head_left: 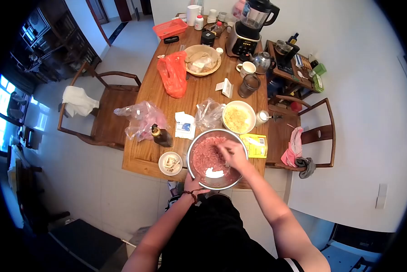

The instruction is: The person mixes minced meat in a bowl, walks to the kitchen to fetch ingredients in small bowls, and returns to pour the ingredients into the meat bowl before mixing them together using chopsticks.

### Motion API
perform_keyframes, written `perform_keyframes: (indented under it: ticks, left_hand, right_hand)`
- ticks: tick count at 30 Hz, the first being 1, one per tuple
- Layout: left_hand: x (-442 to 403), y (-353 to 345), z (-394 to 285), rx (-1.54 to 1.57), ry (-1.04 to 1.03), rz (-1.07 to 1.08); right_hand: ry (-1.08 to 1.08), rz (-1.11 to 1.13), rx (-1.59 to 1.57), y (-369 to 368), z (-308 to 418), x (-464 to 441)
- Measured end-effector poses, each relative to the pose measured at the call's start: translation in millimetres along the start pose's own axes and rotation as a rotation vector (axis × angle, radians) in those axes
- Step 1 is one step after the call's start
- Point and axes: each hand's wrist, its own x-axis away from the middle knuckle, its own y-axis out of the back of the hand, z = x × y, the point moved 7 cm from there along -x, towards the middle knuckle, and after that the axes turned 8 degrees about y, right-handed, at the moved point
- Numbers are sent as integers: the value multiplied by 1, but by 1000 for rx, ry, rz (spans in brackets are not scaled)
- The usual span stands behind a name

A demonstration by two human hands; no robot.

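Note:
A large metal mixing bowl (191, 168) stands at the table's near edge, holding pink minced meat (203, 154) with a patch of white powder (214, 173) on it. My left hand (193, 184) grips the bowl's near-left rim. Over the right part of the bowl, my right hand (234, 155) is closed with its fingers down toward the meat; whatever it holds is hidden. Close by are a small white bowl (171, 163) with bits of food, a dark bottle (162, 136), a yellow packet (256, 145) and a bowl of yellow food (238, 119).
On the wooden table (142, 158) lie clear plastic bags (209, 114), a white packet (184, 125), a red bag (173, 75) and a woven basket (216, 63). A blender (246, 38), mug (246, 69) and dark cup (249, 86) stand farther back. Chairs (115, 104) flank the table.

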Motion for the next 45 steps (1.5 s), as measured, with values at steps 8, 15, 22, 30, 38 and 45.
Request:
perform_keyframes:
  ticks: [8, 15, 22, 30, 38, 45]
  left_hand:
    - [-1, 2, 7, -32, -15, -16]
    - [-4, -1, 7, -14, 2, -35]
    - [-16, 5, 11, -31, -29, 60]
    - [-10, 1, 7, 1, -38, 26]
    - [-2, -2, 3, -7, -20, -24]
    - [5, -5, 1, 27, -21, -11]
  right_hand:
    - [-9, 272, -166, -24, 24, 56]
    - [-48, 19, 146, 20, -15, 8]
    - [-28, 352, -59, -40, 27, 53]
    - [-26, 30, 188, 11, -24, -43]
    - [-142, 409, -11, -19, -2, 46]
    - [-22, -33, -1, -10, 13, -15]
